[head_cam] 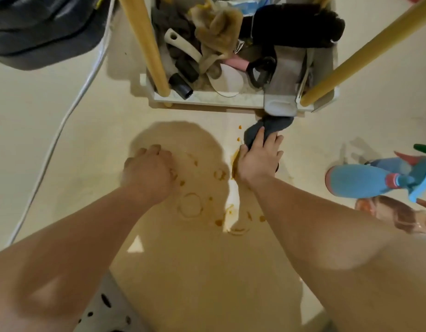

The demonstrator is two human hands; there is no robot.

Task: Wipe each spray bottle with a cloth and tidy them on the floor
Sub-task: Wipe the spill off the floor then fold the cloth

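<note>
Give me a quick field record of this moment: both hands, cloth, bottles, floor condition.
left hand: fingers curled, resting on the floor, nothing visible in it
right hand: fingers extended, pressing on the cloth
cloth: dark grey, on the floor in front of the storage bin
spray bottles: blue, lying at the far right, neither hand touching them
floor: orange stains and ring marks between the hands
storage bin: crammed with assorted items

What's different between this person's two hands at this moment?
The left hand is curled into a fist with nothing visible in it; the right hand lies flatter, fingers stretched onto the dark cloth. The left sits in shadow, the right nearer the crate. Both are down on the stained floor.
</note>
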